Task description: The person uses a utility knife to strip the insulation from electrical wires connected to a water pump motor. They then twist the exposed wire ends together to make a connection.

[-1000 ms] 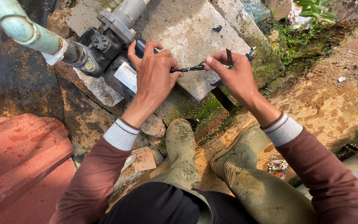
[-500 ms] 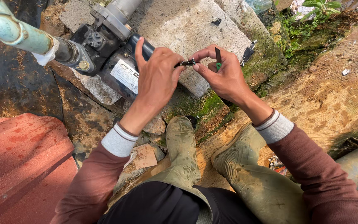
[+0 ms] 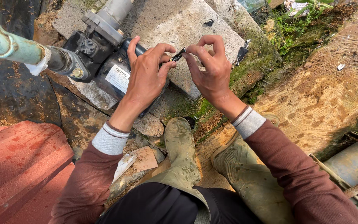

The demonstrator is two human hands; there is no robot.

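My left hand (image 3: 146, 76) and my right hand (image 3: 210, 68) meet over a black water pump (image 3: 104, 62), both pinching one short black wire end (image 3: 178, 54) between fingertips. The pump lies on a grey concrete slab (image 3: 179, 25) and bears a white label. A pale green pipe (image 3: 5, 43) joins the pump from the left, and a grey pipe (image 3: 114, 10) rises from its top. My two muddy green rubber boots (image 3: 183, 149) stand below the hands.
A red corrugated sheet (image 3: 17, 166) lies at lower left. A sawn tree stump (image 3: 324, 91) fills the right side. Moss covers the slab's edge (image 3: 249, 70), and a small black clip (image 3: 242, 52) rests there. Metal pieces (image 3: 353, 166) lie at lower right.
Both hands have drawn closer together, and the right hand has moved left toward the left. The wire stretched between them earlier is now a short piece pinched by both.
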